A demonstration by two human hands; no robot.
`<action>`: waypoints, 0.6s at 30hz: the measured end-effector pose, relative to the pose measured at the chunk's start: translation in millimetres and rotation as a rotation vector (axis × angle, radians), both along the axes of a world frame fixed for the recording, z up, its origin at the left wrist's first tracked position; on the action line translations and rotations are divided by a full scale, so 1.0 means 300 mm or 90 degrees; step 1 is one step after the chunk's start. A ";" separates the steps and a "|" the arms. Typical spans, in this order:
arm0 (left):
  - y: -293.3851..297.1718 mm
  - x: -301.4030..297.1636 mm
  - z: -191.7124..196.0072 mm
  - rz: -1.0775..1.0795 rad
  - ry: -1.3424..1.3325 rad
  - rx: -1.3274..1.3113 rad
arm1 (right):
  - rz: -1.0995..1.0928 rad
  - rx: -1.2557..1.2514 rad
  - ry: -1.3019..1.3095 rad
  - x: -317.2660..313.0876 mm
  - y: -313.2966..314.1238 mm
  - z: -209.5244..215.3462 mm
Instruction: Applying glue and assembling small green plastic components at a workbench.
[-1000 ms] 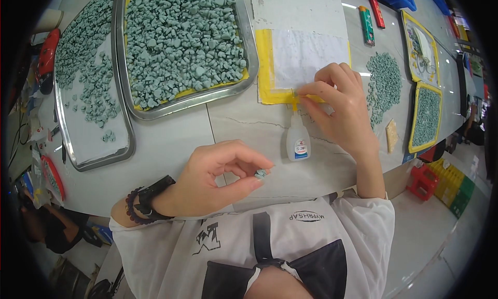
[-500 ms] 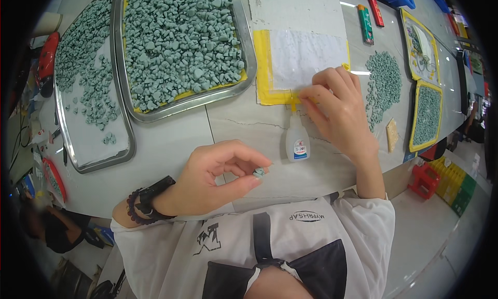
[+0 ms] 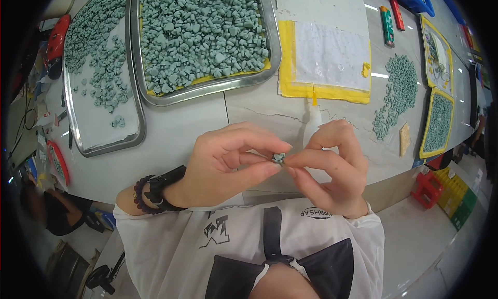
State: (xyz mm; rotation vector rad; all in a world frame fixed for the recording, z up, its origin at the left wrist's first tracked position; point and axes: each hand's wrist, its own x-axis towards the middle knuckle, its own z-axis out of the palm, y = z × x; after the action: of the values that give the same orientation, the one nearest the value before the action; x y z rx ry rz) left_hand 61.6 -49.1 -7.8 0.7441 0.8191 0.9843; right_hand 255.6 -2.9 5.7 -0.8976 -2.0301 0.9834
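Note:
A small grey-green stone-like piece (image 3: 279,157) is pinched between the thumb and fingertips of my left hand (image 3: 231,161). Against its right side, the thumb and forefinger of my right hand (image 3: 332,166) press together; whatever may be between them is too small to make out. Behind the right hand stands or lies a white squeeze bottle (image 3: 312,123) with a yellow nozzle, its lower part hidden. Its tip reaches the front edge of a yellow-bordered white sheet (image 3: 332,57).
A metal tray (image 3: 207,86) heaped with green pieces is at the back left, beside a second tray (image 3: 106,147) partly covered. Right are a loose pile (image 3: 397,91), a tan chip (image 3: 404,139), a green lighter (image 3: 387,26) and a yellow-rimmed tray (image 3: 437,120).
My right hand has come away from the yellow-bordered sheet, down and toward my left hand, and now meets the green piece. The whole view has shifted slightly.

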 end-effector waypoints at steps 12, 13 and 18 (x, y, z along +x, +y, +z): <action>0.002 0.001 0.014 0.021 0.147 0.050 | -0.016 0.085 -0.051 -0.003 -0.021 -0.007; 0.003 -0.001 0.017 0.015 0.163 0.054 | -0.017 0.085 -0.050 -0.003 -0.023 -0.006; 0.003 0.000 0.017 0.011 0.162 0.060 | -0.039 0.133 -0.069 -0.008 -0.035 -0.009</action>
State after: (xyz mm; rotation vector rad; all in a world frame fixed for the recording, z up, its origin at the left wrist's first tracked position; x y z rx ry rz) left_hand 61.7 -48.2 -2.6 0.9588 1.0058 0.9611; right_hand 253.2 -13.4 3.0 -0.9108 -2.1368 0.6884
